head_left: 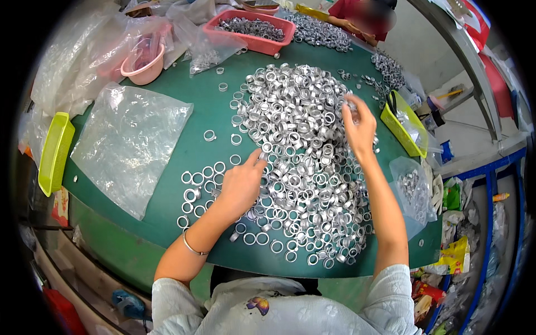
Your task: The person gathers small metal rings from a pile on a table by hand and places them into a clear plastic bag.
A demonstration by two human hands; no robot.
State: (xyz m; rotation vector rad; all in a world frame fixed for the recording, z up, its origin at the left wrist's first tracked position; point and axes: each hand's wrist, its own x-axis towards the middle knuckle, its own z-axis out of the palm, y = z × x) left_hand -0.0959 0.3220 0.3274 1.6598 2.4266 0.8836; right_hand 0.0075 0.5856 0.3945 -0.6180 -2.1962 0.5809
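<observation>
A large heap of small silver metal rings [301, 106] covers the middle of the green table [167, 229], thinning into a scattered layer toward me. At the heap's left side, my left hand [241, 187] has its thumb and forefinger closed at a single metal ring [267, 147]; its other fingers are folded and partly hidden. My right hand [361, 127] is over the heap's right edge, thumb and forefinger curved but apart, with rings showing behind the gap. Several loose rings lie left of my left hand.
A clear plastic bag [131, 145] lies flat at left, beside a yellow-green basket [56, 153]. Further back are a pink bowl [144, 64] and a pink tray [251, 42] of metal parts. At right stand another green basket [405, 125] and a bag of rings [413, 190]. Another person [363, 19] sits across.
</observation>
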